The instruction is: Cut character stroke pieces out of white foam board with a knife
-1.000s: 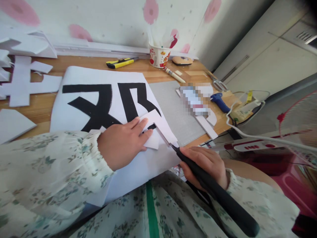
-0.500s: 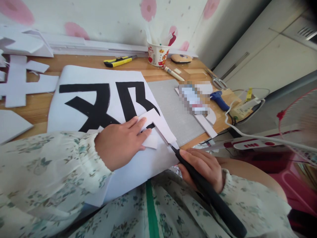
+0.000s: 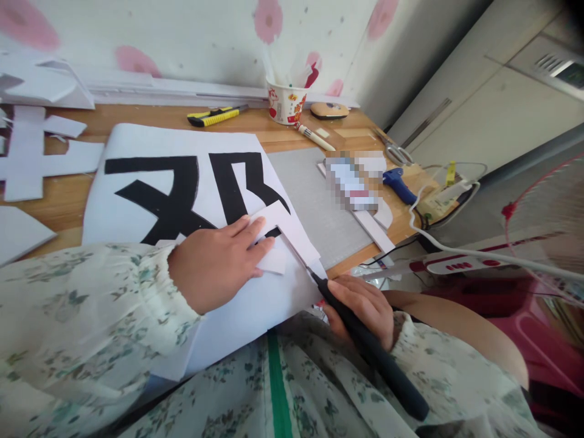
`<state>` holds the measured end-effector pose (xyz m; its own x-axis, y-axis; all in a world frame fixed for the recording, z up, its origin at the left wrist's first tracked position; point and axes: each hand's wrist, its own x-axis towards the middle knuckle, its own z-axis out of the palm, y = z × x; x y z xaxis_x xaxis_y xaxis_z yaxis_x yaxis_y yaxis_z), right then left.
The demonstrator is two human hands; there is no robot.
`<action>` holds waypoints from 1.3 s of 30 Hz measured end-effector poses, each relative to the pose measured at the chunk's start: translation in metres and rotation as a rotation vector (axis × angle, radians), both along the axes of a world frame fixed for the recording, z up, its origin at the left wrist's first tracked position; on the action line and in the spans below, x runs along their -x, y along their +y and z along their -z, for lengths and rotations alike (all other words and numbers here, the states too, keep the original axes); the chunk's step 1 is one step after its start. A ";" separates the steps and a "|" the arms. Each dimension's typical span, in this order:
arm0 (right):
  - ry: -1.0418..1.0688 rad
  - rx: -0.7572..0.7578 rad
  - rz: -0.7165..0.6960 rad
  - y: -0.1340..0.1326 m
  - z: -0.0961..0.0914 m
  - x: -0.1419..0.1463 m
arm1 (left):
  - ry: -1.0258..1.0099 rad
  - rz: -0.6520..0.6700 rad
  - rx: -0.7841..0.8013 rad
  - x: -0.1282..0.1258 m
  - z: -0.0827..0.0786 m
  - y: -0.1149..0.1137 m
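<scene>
My left hand (image 3: 216,264) lies flat with fingers spread, pressing a white foam board piece (image 3: 301,234) onto a large white sheet (image 3: 274,304). The sheet bears bold black character shapes (image 3: 182,176). A narrow slot in the foam piece shows black beneath it near my fingertips. My right hand (image 3: 365,307) is wrapped round a black-handled cutting knife (image 3: 387,371) with a thin metal tip. That tip sits at the near right end of the slot, at the foam piece's lower edge.
White foam cut-outs (image 3: 25,152) lie at the left. A yellow utility knife (image 3: 219,115), a paper cup (image 3: 287,103), a marker (image 3: 314,137) and scissors (image 3: 395,149) are at the back. A blue glue gun (image 3: 399,185) and a white cable (image 3: 415,219) lie right, near a fan (image 3: 547,225).
The knife's handle end and my right hand have swung slightly left, while its tip stays near the slot's end. My left hand keeps its place on the foam piece. The view has shifted a little.
</scene>
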<state>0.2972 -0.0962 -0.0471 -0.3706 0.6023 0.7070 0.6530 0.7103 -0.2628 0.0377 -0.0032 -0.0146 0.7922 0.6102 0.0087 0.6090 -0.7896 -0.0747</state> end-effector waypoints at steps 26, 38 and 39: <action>-0.014 0.041 0.006 0.002 -0.010 0.005 | 0.015 0.020 -0.042 0.001 0.002 0.001; -0.133 0.022 -0.030 0.001 0.000 0.009 | -0.001 0.001 -0.013 0.001 0.000 0.000; -0.140 0.023 -0.043 0.000 0.000 0.009 | 0.011 0.002 -0.017 0.001 0.000 0.000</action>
<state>0.2881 -0.0961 -0.0472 -0.4906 0.5989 0.6330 0.6536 0.7333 -0.1873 0.0370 -0.0036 -0.0143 0.7935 0.6085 0.0098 0.6065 -0.7894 -0.0947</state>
